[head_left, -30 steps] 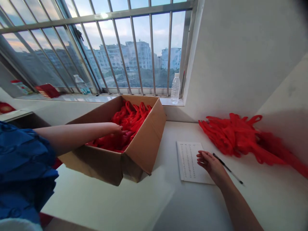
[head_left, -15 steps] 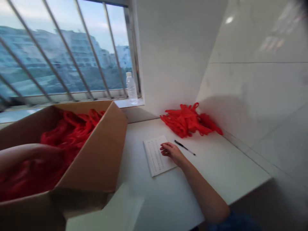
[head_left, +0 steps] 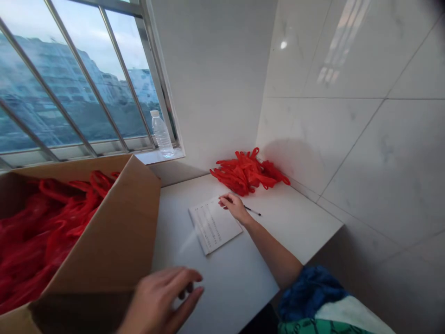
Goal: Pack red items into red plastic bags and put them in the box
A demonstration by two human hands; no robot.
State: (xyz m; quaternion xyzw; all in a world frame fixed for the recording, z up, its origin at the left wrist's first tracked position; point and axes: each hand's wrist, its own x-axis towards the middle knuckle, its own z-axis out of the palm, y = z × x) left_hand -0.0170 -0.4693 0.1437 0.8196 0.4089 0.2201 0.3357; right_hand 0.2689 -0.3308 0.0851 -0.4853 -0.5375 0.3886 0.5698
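My left hand (head_left: 167, 297) is in the lower middle, in front of the box, with thumb and fingers apart and nothing between them. My right hand (head_left: 233, 206) hovers at the upper right corner of an open notebook (head_left: 215, 227) with rows of writing; its fingers are curled together, and whether they hold anything is too small to tell. A black pen (head_left: 253, 211) lies on the table (head_left: 295, 232) just right of that hand, partly hidden by it. Behind lies a heap of red plastic bags (head_left: 243, 171).
A large cardboard box (head_left: 114, 232) full of red bags (head_left: 45, 227) takes up the left side. A clear plastic bottle (head_left: 162, 134) stands on the windowsill by the barred window. Tiled wall (head_left: 365, 139) rises on the right.
My left hand has come out of the box to the lower middle. The view has turned right. My right hand has shifted toward the notebook's upper corner.
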